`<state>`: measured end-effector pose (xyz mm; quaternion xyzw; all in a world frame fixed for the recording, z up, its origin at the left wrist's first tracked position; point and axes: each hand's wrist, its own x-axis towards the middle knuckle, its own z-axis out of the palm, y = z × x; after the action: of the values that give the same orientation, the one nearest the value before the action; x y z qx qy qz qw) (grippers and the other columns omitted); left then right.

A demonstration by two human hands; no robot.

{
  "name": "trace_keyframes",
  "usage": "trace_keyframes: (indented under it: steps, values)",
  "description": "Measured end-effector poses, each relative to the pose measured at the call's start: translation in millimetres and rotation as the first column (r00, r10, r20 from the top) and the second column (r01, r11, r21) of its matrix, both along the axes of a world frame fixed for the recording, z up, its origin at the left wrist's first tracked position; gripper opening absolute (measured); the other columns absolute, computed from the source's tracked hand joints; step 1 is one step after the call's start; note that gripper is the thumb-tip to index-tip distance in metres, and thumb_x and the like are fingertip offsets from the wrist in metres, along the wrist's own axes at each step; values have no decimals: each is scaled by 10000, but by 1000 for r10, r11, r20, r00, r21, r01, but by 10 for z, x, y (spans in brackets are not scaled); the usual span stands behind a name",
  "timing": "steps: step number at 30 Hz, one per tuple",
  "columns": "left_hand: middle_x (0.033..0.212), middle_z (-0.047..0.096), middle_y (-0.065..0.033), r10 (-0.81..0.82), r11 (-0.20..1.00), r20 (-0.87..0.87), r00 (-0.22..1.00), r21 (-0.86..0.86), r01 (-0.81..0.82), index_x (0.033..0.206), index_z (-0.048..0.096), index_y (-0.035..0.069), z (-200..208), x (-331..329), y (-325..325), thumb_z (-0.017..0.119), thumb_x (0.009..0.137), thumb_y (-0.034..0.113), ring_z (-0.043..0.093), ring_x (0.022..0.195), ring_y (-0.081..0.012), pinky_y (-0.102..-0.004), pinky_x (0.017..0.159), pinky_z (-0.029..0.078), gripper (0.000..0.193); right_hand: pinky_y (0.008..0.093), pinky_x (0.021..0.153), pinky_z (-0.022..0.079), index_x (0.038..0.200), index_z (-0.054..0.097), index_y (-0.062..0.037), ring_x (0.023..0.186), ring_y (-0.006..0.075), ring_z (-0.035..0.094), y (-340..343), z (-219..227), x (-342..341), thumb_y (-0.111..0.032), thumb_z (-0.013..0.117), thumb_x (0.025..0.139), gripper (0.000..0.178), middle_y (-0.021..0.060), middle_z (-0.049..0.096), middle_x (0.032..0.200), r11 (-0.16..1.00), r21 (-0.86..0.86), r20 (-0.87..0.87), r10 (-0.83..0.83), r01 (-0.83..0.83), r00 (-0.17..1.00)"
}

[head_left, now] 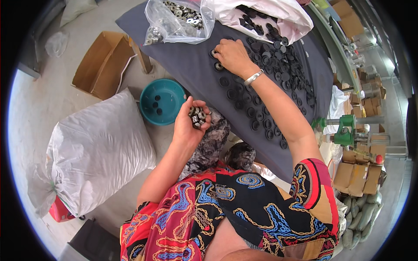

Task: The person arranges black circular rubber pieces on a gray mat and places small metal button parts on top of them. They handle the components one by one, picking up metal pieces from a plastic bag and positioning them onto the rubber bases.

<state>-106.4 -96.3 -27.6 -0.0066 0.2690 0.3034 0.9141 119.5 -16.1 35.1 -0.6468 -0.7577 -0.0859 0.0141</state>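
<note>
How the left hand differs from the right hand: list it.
The left hand is palm up, cupping metal rings; the right hand is palm down at the black discs.
The left hand is outside the table's edge; the right hand is over it.
The right hand wears a bangle; the left, none.
Both are ungloved.

Seen from the seat, a table draped in dark grey cloth bears a clear bag of round metal parts at ten o'clock and a pale sack at twelve. Black discs spread from the sack towards five, one at the spread's ten o'clock edge carrying a metal ring.
</note>
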Motion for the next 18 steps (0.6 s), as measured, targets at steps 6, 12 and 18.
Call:
trace_keyframes:
  steps: [6,12,18]
  values:
    - [780,590,-127,-53,997,1,999,55,52,909,609,34,93,-22,6,392,978,501,543,622,-254,-288,457,363,520,408,738,399,779,678,-86,841,261,598,-108,75,-26,-249,626,822,177,76,607,816,972,218,49,80,-88,996]
    - [773,598,-129,-155,975,-26,988,160,157,898,596,50,174,-41,-90,349,984,524,563,603,-262,-289,423,346,542,395,695,472,948,682,-32,796,278,590,-825,336,-596,-205,668,815,219,106,587,826,933,50,-509,331,-357,794]
    - [752,592,-95,-176,954,-92,980,230,193,981,537,94,346,47,-229,359,986,525,594,570,-232,-301,369,344,466,271,544,529,985,672,5,686,161,595,-1199,250,-759,-130,684,819,214,85,546,860,928,-208,-793,25,-309,609]
